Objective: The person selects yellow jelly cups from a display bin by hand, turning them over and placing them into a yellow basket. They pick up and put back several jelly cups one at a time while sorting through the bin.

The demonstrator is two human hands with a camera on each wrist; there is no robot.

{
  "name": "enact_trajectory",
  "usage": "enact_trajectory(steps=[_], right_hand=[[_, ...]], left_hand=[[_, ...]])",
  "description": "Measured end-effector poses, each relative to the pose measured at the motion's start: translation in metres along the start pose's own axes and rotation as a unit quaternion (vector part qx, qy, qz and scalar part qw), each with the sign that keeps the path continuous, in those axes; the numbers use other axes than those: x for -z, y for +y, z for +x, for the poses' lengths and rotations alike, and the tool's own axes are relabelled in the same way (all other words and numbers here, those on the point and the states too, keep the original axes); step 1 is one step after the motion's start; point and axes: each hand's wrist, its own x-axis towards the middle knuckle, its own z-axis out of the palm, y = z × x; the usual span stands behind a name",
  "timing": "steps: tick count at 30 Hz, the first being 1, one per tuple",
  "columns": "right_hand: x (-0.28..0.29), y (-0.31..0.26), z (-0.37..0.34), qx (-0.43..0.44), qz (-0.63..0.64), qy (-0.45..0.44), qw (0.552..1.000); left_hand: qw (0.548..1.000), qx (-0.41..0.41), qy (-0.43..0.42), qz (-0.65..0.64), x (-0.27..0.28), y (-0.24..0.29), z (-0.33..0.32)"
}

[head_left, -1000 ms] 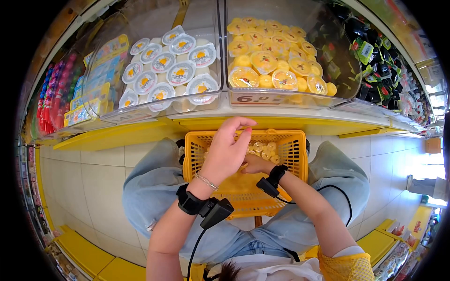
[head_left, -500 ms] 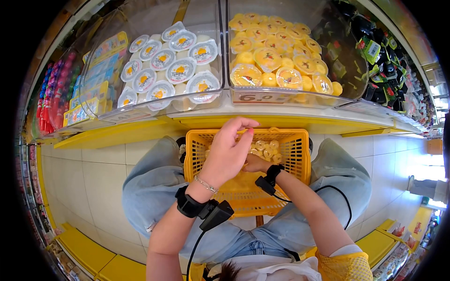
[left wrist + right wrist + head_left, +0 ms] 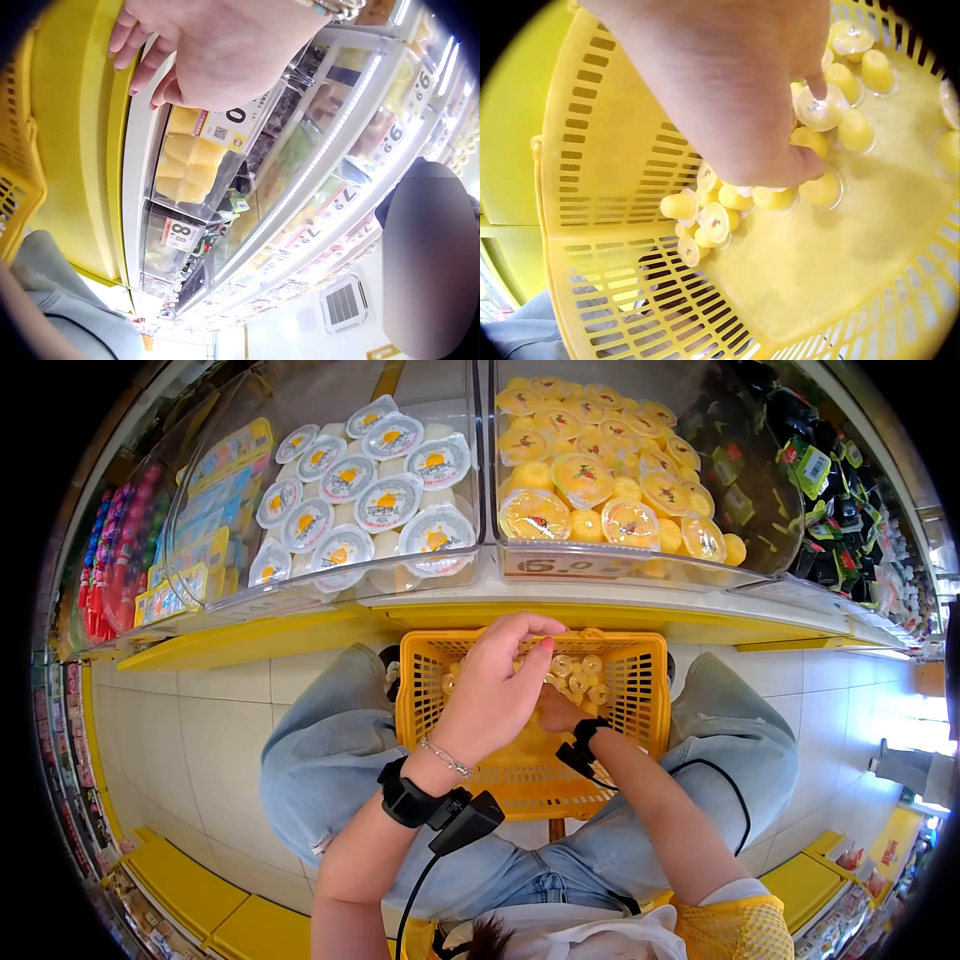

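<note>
Far to the left of both hands stand shiny red, blue and purple tube-shaped goods (image 3: 102,575), then flat blue-and-yellow packs (image 3: 205,525). Ahead of the left hand and a little left of it, a clear plastic bin holds round white cups with white lids printed in orange (image 3: 388,502). A black wrist strap with a boxy black camera (image 3: 405,792) and a silver chain bracelet (image 3: 448,758) circle the wrist of the left hand (image 3: 500,690). That hand hangs in the air over the yellow slotted plastic basket (image 3: 532,800), its fingers loosely bent, the thumb apart from them, holding nothing. Between the person's knees, the basket lies below the left hand and around the right hand (image 3: 562,713), which reaches down inside it. Small yellow cups with clear, round-rimmed lids (image 3: 776,199) lie heaped beside and beyond the right hand. Its fingers are partly bent, one fingertip touching a cup's clear lid (image 3: 821,111), the thumb close by; whether it grips that cup I cannot tell. Ahead of the right hand, another clear bin holds larger yellow cups under printed clear film (image 3: 585,480); farther right are dark packets with green labels (image 3: 808,468)
</note>
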Motion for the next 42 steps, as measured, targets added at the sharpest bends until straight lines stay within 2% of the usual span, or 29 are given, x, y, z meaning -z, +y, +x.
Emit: enact_trajectory(steps=[3,6,9,12,15,18,24,27,30,32,40,42], right_hand=[[0.020,-0.015,-0.009,-0.027,0.002,-0.041,0.999],[0.037,-0.036,-0.020,-0.088,0.046,-0.034,0.994],[0.034,-0.041,-0.019,-0.139,0.052,-0.083,0.985],[0.003,-0.020,-0.018,-0.097,0.091,-0.098,0.986],[-0.011,-0.020,-0.020,-0.055,0.064,-0.098,0.992],[-0.013,-0.034,-0.030,-0.058,0.011,-0.054,0.997],[0.027,-0.085,-0.048,-0.157,-0.027,-0.067,0.985],[-0.013,-0.049,-0.033,-0.087,-0.022,-0.030,0.996],[-0.025,-0.039,-0.029,-0.097,0.002,-0.063,0.993],[-0.031,-0.040,-0.032,-0.080,0.005,-0.022,0.997],[-0.027,-0.033,-0.034,-0.037,0.017,-0.056,0.998],[-0.007,-0.050,-0.039,-0.026,0.007,-0.068,0.997]], left_hand=[[1.000,0.005,-0.003,0.007,0.000,0.000,0.000],[1.000,0.003,-0.006,0.011,-0.002,-0.001,0.001],[1.000,0.006,-0.010,0.007,-0.003,0.000,0.001],[1.000,0.006,-0.011,0.005,-0.004,-0.001,0.001],[1.000,0.006,-0.011,0.006,-0.005,-0.002,0.001],[1.000,0.019,-0.015,0.003,-0.005,0.002,0.001],[1.000,0.014,-0.017,0.005,-0.005,0.000,0.001],[1.000,0.016,-0.018,0.007,-0.007,0.000,0.001],[1.000,0.011,-0.019,0.016,-0.007,0.000,0.001],[1.000,0.006,-0.020,0.021,-0.008,-0.001,0.001],[1.000,0.006,-0.020,-0.003,-0.008,0.002,0.002],[1.000,0.003,-0.020,0.008,-0.007,0.003,0.003]])
